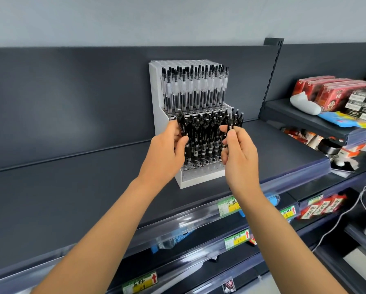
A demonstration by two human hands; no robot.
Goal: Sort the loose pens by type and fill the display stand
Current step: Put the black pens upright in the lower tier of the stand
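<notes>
Pens [238, 122], glossy black, sit pinched in left hand [167, 145] and right hand [239, 149] before the white stepped stand [156, 102].

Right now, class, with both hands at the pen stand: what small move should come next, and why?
Probably lower the black plastic pen pinched in the left hand into an empty hole in the front row of the white tiered display stand. That lower tier holds matching black pens, the upper tier clear-barrelled pens, and the right hand grips spare black pens.
</notes>
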